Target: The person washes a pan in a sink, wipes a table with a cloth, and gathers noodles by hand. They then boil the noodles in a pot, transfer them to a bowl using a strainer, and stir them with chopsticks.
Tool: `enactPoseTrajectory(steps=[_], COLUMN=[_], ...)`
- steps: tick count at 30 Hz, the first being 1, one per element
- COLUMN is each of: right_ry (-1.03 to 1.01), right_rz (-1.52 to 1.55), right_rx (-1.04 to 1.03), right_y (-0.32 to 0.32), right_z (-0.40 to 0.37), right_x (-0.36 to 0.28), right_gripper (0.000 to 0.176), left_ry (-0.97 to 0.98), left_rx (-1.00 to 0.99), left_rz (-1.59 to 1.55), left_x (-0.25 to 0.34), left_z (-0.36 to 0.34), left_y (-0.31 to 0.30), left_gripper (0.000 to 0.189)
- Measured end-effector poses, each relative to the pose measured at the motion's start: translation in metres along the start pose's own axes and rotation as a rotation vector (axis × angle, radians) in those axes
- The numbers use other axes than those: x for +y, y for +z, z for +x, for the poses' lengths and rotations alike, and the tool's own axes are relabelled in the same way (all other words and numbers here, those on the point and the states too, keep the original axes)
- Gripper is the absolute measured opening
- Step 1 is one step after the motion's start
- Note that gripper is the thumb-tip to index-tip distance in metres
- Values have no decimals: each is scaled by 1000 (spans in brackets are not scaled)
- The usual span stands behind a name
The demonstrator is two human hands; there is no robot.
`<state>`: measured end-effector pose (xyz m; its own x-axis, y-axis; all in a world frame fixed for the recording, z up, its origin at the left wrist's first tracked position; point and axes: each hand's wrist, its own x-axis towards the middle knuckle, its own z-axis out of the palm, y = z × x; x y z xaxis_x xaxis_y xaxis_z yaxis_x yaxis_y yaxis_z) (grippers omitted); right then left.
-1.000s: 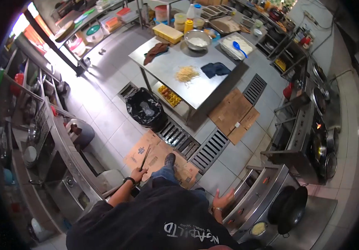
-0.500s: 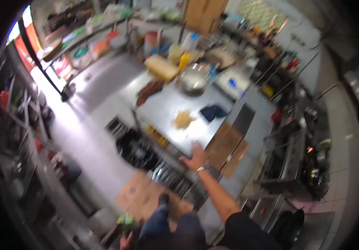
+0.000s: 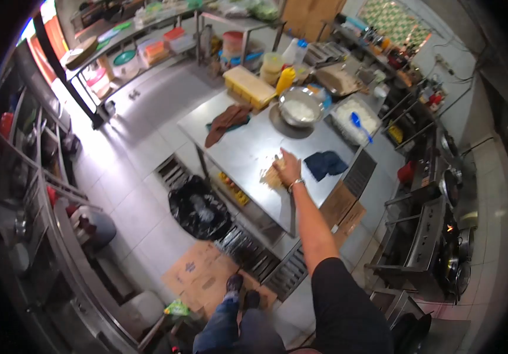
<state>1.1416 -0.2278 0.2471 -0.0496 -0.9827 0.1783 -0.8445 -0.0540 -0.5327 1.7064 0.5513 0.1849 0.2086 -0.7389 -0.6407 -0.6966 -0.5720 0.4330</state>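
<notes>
My right hand (image 3: 288, 170) reaches onto the steel table (image 3: 239, 156), fingers bent and closed around some of a small heap of chopped tan food (image 3: 272, 177). Bits of that food show between the thumb and fingers. The rest of the heap lies beside the hand on the metal. A dark blue cloth (image 3: 325, 164) lies just right of the hand. Beyond it stands a metal bowl (image 3: 285, 113) with white contents. My left hand is out of view.
A brown cloth (image 3: 228, 124), yellow tub (image 3: 250, 88), yellow squeeze bottle (image 3: 286, 79) and white-filled tray (image 3: 342, 121) with a blue spoon (image 3: 356, 120) are on the table. A bin lined with black plastic (image 3: 199, 207) stands at its left side. A stove (image 3: 422, 236) is at right.
My right hand has moved forward from the table's near edge onto the chopped food and closed on some of it. My left hand, earlier at the bottom edge, has left the view.
</notes>
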Motion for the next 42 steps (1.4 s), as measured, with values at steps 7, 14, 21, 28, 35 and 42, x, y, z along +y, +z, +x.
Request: enactPoseTrajectory(steps=[7, 14, 21, 28, 35, 42], right_ry=[-377, -225, -208, -180, 1213, 1006], right_rz=[-173, -69, -220, -242, 1606, 2069], right_rx=[152, 241, 247, 367, -24, 841], right_y=[-2, 18, 7, -19, -105, -169], right_z=[-37, -45, -81, -198, -551, -893], right_x=[-55, -45, -52, -12, -1, -39], right_gripper=[43, 25, 22, 16, 23, 26], left_ry=[-424, -385, -292, -109, -69, 525], left_rx=[-1, 96, 130, 87, -101, -365], left_rz=[-209, -378, -315, -360, 96, 608], left_x=[4, 122, 122, 124, 170, 155], left_z=[-1, 1, 11, 27, 59, 220], left_y=[3, -37, -38, -49, -67, -39], left_gripper=[48, 34, 41, 41, 46, 50])
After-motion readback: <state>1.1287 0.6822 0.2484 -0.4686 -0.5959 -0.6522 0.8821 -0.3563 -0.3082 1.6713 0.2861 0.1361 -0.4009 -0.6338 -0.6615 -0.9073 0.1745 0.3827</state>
